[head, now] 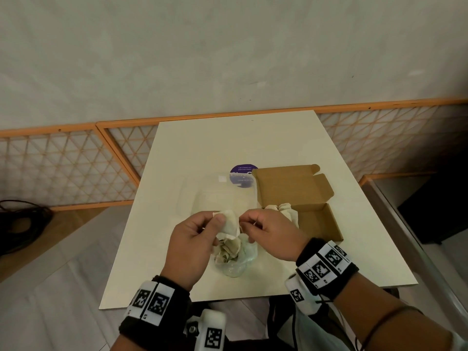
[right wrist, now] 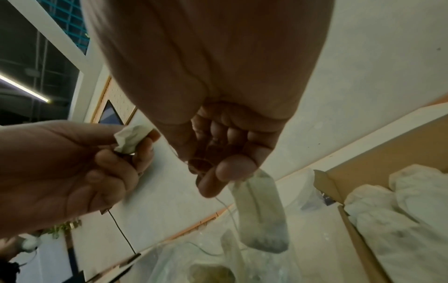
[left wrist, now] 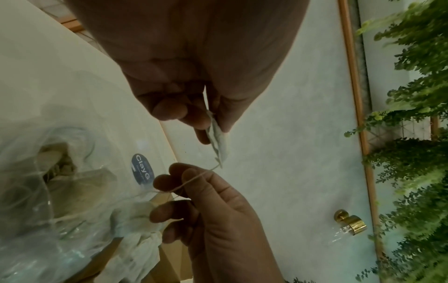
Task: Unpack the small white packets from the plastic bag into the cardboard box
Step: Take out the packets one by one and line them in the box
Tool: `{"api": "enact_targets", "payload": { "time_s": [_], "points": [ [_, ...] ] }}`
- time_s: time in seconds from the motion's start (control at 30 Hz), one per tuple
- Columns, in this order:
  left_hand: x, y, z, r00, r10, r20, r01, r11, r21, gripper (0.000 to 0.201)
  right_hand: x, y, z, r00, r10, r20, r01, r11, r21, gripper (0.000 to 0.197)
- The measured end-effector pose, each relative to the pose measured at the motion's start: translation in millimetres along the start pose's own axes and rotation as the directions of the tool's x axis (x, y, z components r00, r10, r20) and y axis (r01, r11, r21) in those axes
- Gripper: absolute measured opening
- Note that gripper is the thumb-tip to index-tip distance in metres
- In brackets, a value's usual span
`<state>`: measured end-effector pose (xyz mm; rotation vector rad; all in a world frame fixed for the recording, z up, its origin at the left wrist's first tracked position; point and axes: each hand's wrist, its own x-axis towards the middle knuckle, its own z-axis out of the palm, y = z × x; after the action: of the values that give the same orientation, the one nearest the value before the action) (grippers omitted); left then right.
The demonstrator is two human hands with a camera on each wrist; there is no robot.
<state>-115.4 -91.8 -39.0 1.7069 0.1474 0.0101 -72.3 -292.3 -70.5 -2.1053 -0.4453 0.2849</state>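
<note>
My left hand (head: pixel 217 224) pinches a small white packet (head: pixel 229 221) between thumb and fingers, above the clear plastic bag (head: pixel 236 259) lying on the white table (head: pixel 202 143). A thin thread (left wrist: pixel 194 177) runs from that packet (left wrist: pixel 218 139) to my right hand (left wrist: pixel 179 183). My right hand (right wrist: pixel 218 176) pinches the thread, and a second packet (right wrist: pixel 263 214) hangs from its thumb and finger. Several more packets lie inside the bag. The open cardboard box (head: pixel 321 224) stands just right of my hands, with a few packets (head: pixel 283 211) at its left end.
A round purple sticker (head: pixel 243 176) and a clear plastic sheet or lid (head: pixel 215 193) lie behind the bag. The box's flaps (head: pixel 291 186) stand open toward the far side. An orange lattice fence (head: pixel 76 168) runs behind the table. Black cables (head: pixel 22 219) lie on the floor, left.
</note>
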Motion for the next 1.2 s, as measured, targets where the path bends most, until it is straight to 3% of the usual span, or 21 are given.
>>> {"api": "enact_targets", "payload": {
  "time_s": [0.1,0.17,0.27,0.37,0.5,0.63,0.8,0.97,1.2],
  "points": [
    [1,1,0,1.000,-0.007,0.009,0.008,1.000,-0.013,0.017,-2,-12,-3,0.998,0.022,-0.051,-0.017,0.995,0.096,0.021],
    [0,2,1,1.000,-0.007,0.010,0.007,1.000,-0.021,0.016,-4,-25,-8,0.997,0.050,-0.064,-0.033,0.967,0.251,0.028],
    [0,4,2,1.000,-0.011,0.004,0.012,0.997,-0.076,0.015,-5,-39,-13,0.996,0.080,0.037,-0.089,0.898,0.430,0.033],
    [1,4,1,1.000,-0.010,-0.011,0.009,0.991,-0.134,0.015,-3,-38,-13,0.994,0.010,0.107,-0.049,0.927,0.371,0.021],
    [0,-1,-2,0.999,-0.034,-0.010,0.032,0.988,-0.149,0.009,0,-33,-19,0.998,0.004,0.059,-0.017,0.975,0.222,0.018],
    [-5,5,-1,0.994,0.005,0.110,0.005,0.996,-0.089,0.015,0,-41,-25,0.994,-0.098,0.057,0.096,0.994,0.045,0.019],
    [-4,12,-2,0.984,0.063,0.166,-0.070,0.997,0.034,0.006,0,-57,-33,0.980,-0.184,0.079,0.196,0.964,-0.179,0.017],
    [-4,15,-3,0.976,0.062,0.209,-0.076,0.995,0.059,0.008,2,-65,-38,0.973,-0.220,0.072,0.225,0.973,-0.054,0.020],
    [-6,27,-3,0.982,0.106,0.155,-0.074,0.977,-0.200,0.005,14,-53,-21,0.983,-0.177,0.041,0.165,0.966,0.197,0.023]
  ]
}}
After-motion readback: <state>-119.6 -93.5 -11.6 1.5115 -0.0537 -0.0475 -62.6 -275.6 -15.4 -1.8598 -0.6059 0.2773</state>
